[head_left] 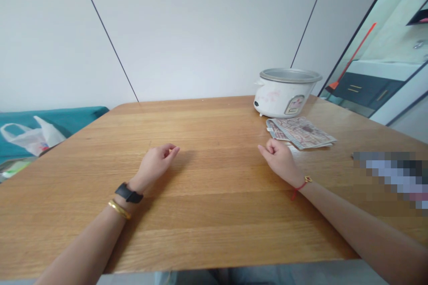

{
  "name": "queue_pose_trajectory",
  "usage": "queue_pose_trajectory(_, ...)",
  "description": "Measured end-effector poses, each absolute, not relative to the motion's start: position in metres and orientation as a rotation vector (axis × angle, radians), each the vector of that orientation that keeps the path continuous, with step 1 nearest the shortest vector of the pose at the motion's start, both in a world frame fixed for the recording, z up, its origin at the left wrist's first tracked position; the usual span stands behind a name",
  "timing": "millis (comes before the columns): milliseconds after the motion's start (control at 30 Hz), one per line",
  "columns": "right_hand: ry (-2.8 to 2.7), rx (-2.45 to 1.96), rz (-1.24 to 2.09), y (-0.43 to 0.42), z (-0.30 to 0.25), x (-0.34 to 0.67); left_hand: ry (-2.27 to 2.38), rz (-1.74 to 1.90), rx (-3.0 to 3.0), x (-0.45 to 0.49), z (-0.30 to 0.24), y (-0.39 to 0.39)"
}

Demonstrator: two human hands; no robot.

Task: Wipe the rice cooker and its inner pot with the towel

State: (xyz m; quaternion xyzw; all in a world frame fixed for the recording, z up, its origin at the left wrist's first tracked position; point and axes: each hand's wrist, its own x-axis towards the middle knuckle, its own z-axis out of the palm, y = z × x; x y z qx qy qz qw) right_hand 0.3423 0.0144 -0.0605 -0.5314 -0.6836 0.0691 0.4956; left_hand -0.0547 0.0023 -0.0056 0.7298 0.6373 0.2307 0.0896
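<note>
My left hand is closed in a loose fist above the left middle of the wooden table, and I see nothing in it. My right hand is curled the same way on the right, its fingers folded with nothing showing between them. Just beyond the right hand lies a folded, patterned cloth. Behind that cloth stands a white rice cooker without a lid, its grey rim facing up; its inside is mostly hidden.
A blurred-out flat object lies at the table's right side. Left of the table, a white plastic bag rests on a teal seat. A pale wall rises behind. At far right, a red-handled broom leans beyond a doorway.
</note>
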Motion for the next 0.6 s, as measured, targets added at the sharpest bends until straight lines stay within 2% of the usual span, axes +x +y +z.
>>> queue_pose_trajectory(233,-1.873,-1.126,0.267,0.012,-0.061,0.334,1.754,0.830,2.190,-0.058,-0.012,0.008)
queue_pose_trajectory(600,-2.047,-1.083,0.365,0.013,-0.060,0.337,1.540,0.839,2.076,-0.048,-0.025,0.003)
